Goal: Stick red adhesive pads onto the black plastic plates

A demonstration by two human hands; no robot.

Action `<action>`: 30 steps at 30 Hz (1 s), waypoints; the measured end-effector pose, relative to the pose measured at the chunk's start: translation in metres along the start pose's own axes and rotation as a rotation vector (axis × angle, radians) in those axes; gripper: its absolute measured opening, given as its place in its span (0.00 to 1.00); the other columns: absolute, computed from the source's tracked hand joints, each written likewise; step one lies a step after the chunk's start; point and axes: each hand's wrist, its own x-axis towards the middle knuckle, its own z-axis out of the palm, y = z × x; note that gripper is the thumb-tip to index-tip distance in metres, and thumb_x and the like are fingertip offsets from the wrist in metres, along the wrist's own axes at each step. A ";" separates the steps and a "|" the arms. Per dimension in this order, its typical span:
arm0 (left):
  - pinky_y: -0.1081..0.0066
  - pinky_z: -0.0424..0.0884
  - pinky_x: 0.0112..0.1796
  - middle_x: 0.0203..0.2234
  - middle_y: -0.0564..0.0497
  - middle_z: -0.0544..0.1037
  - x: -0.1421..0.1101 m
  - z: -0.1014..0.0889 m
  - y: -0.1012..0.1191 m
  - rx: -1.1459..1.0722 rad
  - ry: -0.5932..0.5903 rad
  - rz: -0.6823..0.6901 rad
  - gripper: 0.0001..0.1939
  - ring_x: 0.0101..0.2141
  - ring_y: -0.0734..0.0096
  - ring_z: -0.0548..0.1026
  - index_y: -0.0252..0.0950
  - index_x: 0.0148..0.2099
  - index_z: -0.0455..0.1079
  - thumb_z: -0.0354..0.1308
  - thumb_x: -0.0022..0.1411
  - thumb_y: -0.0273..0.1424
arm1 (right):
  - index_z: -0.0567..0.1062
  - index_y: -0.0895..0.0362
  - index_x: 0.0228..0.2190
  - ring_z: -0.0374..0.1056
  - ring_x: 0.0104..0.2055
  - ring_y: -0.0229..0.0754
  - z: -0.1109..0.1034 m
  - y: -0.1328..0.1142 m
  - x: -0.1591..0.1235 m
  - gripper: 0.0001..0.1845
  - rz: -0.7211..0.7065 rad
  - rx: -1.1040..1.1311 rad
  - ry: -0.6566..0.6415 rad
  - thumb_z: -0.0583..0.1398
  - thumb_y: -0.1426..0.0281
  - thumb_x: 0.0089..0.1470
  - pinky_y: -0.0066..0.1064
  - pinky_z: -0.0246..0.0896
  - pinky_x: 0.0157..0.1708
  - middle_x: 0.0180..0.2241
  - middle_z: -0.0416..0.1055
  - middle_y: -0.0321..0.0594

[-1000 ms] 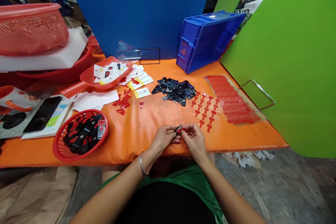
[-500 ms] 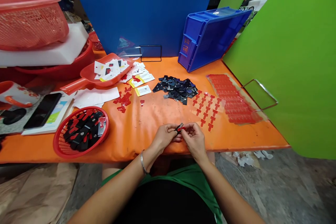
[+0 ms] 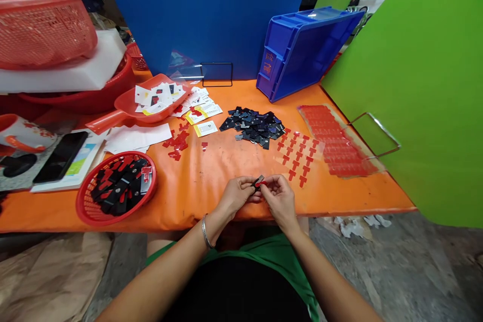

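Observation:
My left hand [image 3: 234, 195] and my right hand [image 3: 279, 199] meet near the front edge of the orange table [image 3: 211, 171]. Together they pinch a small black piece with a red sticker [image 3: 258, 181] between the fingertips. Just beyond my right hand lies a clear sheet of red T-shaped stickers [image 3: 298, 153]. A pile of black pieces [image 3: 252, 127] sits farther back at the middle. A round red basket [image 3: 115, 192] at the left holds black pieces with red stickers on them.
A tilted blue crate [image 3: 302, 50] leans at the back right beside a green partition [image 3: 422, 85]. More red sticker sheets [image 3: 332, 138] lie at the right. A red scoop [image 3: 145, 105] with paper slips, loose red scraps [image 3: 176, 142], a phone [image 3: 60, 157] and red baskets [image 3: 45, 30] fill the left.
Both hands stay together on the small piece with only slight finger movement. The view has shifted a little.

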 end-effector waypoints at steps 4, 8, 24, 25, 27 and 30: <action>0.76 0.75 0.29 0.27 0.47 0.78 0.000 0.000 0.000 -0.001 -0.007 0.003 0.10 0.22 0.76 0.76 0.27 0.37 0.70 0.52 0.53 0.14 | 0.66 0.53 0.28 0.65 0.25 0.37 -0.001 0.002 0.000 0.10 -0.005 -0.020 -0.005 0.62 0.64 0.47 0.31 0.65 0.26 0.26 0.66 0.34; 0.76 0.75 0.29 0.27 0.46 0.78 -0.001 0.000 0.000 -0.008 -0.025 0.013 0.09 0.23 0.75 0.77 0.27 0.36 0.70 0.54 0.53 0.14 | 0.66 0.53 0.28 0.64 0.25 0.37 0.000 0.002 0.000 0.09 -0.019 -0.044 0.005 0.62 0.65 0.46 0.30 0.64 0.25 0.26 0.66 0.33; 0.76 0.75 0.30 0.27 0.47 0.78 -0.001 -0.001 -0.003 -0.002 -0.027 0.030 0.09 0.23 0.75 0.77 0.27 0.37 0.70 0.53 0.53 0.15 | 0.66 0.54 0.28 0.63 0.24 0.35 0.000 0.002 0.001 0.08 -0.040 -0.062 0.011 0.61 0.66 0.47 0.28 0.62 0.24 0.25 0.66 0.33; 0.76 0.75 0.30 0.27 0.47 0.78 -0.001 -0.001 -0.003 -0.001 -0.028 0.032 0.10 0.23 0.75 0.77 0.27 0.37 0.69 0.52 0.53 0.15 | 0.66 0.54 0.28 0.63 0.24 0.35 0.000 0.002 0.001 0.08 -0.042 -0.065 0.012 0.61 0.66 0.47 0.28 0.62 0.24 0.25 0.66 0.34; 0.76 0.75 0.30 0.26 0.47 0.78 -0.001 -0.001 -0.002 0.002 -0.027 0.036 0.09 0.23 0.76 0.77 0.27 0.37 0.69 0.52 0.54 0.15 | 0.66 0.54 0.28 0.63 0.24 0.35 0.000 0.002 0.001 0.09 -0.045 -0.070 0.012 0.61 0.66 0.47 0.28 0.62 0.24 0.25 0.66 0.34; 0.76 0.74 0.30 0.24 0.48 0.78 -0.002 0.000 -0.003 0.000 -0.017 0.040 0.08 0.23 0.76 0.76 0.27 0.36 0.70 0.54 0.54 0.17 | 0.66 0.54 0.28 0.63 0.24 0.35 0.001 0.000 0.000 0.09 -0.042 -0.071 0.007 0.61 0.66 0.47 0.28 0.62 0.24 0.25 0.65 0.33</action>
